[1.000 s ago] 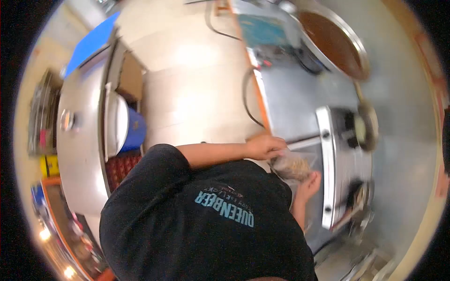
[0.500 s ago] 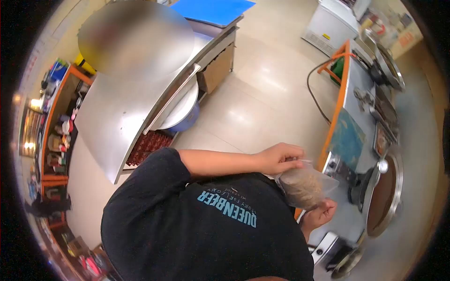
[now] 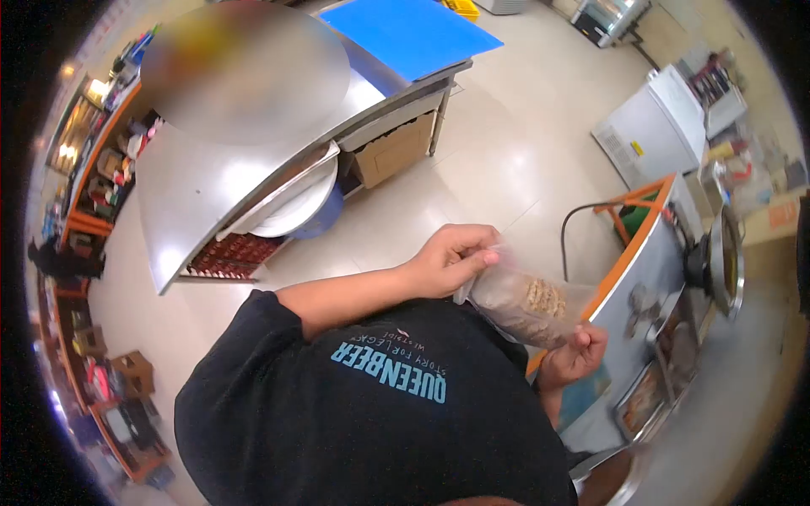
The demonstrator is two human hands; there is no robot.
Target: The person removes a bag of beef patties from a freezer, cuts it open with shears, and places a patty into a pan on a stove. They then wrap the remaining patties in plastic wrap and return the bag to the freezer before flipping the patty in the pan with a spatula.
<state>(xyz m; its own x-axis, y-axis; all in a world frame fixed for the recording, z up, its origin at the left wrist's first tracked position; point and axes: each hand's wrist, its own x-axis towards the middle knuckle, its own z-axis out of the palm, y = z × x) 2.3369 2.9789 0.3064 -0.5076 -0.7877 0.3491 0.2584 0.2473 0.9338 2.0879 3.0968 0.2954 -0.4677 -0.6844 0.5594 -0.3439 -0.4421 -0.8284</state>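
Note:
A clear plastic bag (image 3: pixel 540 299) with light-brown, crumbly or grainy contents is stretched at a slant in front of my black shirt. My left hand (image 3: pixel 460 260) is closed on its upper left end, thumb against fingers. At the lower right end, my right hand (image 3: pixel 576 358) is closed on the bag's corner, with the fingers curled in. The contents lie in the middle of the bag, between my hands. I cannot tell exactly what they are.
On the left stands a steel table (image 3: pixel 202 190) with a blue board (image 3: pixel 409 38) at its far end. An orange-edged counter (image 3: pixel 629 274) on my right holds trays and pans. Beyond it is a white chest freezer (image 3: pixel 645 126). Shelves line the far left.
My view has turned, bringing more of the freezer and far floor into sight. The bag is now stretched longer and flatter between my hands, which both still hold it.

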